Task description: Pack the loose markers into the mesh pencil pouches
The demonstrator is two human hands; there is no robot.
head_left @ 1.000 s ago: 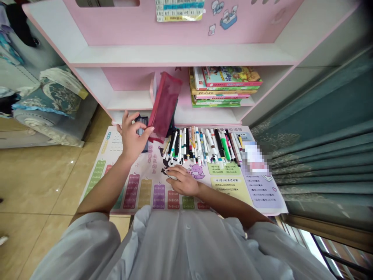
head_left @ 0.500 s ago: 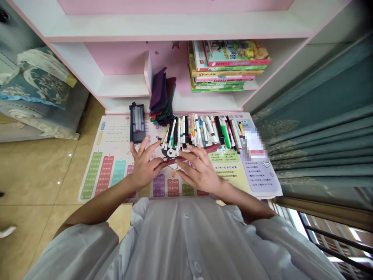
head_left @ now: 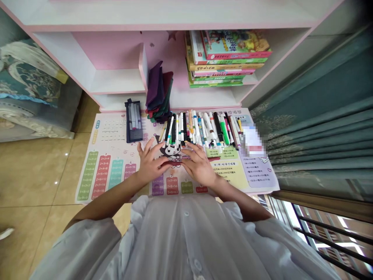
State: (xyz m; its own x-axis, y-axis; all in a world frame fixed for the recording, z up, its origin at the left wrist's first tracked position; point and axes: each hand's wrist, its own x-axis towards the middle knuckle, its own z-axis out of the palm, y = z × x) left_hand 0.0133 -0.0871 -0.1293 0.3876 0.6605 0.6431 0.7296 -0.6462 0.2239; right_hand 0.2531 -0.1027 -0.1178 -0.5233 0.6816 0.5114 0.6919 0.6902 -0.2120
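Grip open, hands (head_left: 150, 164) palm-down below markers (head_left: 192, 130)

Your left hand (head_left: 150, 163) and right hand (head_left: 199, 165) hide the near ends of the markers (head_left: 198, 130), so you can't tell what they hold. A pixelated patch (head_left: 253, 142) blurs the right of the printed mat (head_left: 109, 134).

Pretty bright daylight in here, coming through the barred window (head_left: 329, 245) at the bottom right, which is totally blown out. There are little glare spots on the tile floor (head_left: 37, 175), and shadows stay soft. The markers (head_left: 192, 130) look sharp enough, but there's a pixelated patch (head_left: 252, 142) on the printed mat (head_left: 110, 136), and the shelf (head_left: 163, 15) bends toward the edges.
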